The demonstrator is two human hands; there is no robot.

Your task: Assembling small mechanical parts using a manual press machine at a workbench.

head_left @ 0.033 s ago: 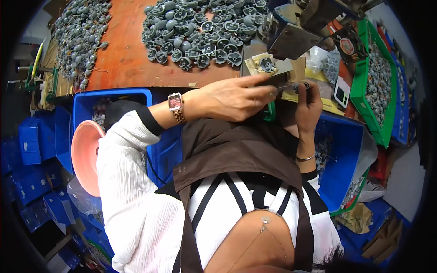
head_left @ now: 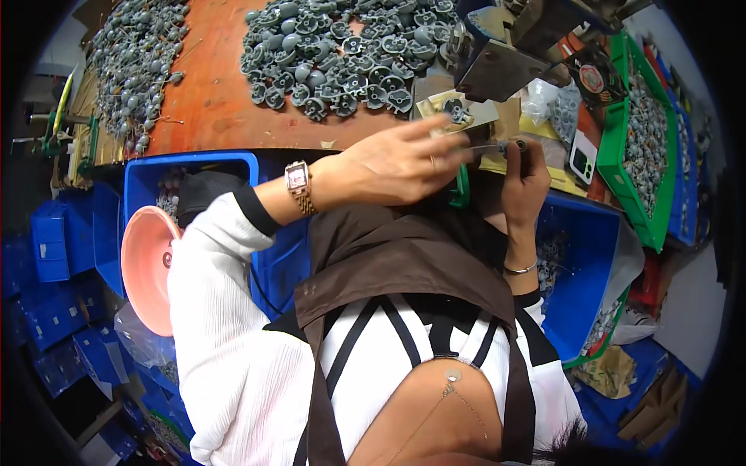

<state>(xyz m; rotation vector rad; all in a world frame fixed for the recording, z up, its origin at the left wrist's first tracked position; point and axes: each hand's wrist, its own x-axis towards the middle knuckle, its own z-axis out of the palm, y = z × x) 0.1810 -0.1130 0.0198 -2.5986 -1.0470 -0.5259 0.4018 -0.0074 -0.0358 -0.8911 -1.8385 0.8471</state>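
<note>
Just right of the frame's centre, a small grey part (head_left: 505,146) is pinched between the closed fingers of the right hand (head_left: 527,186). Toward it the left hand (head_left: 400,165) is held, its fingers blurred; a thin strand (head_left: 486,147) is seen between the two hands, but whether the left fingers are closed on it cannot be told. Work on this one piece is judged to be unfinished.

At the left, a pink basin (head_left: 144,272) is partly hidden by the white sleeve (head_left: 221,318). Beside the lap, grey pieces are held in the left blue bin (head_left: 194,158) and, more visibly, in the right blue bin (head_left: 587,264).

On the orange-red tabletop (head_left: 214,93), a single grey shell (head_left: 455,111) is set on a pale plate (head_left: 483,114) below the metal press (head_left: 497,58). At upper centre, many loose shells (head_left: 342,54) are heaped; by these, much seems to be left. At upper left, rounded parts with wires (head_left: 136,74) are piled, possibly further along. At far right, the green tray (head_left: 657,229) is filled with similar small parts.
</note>
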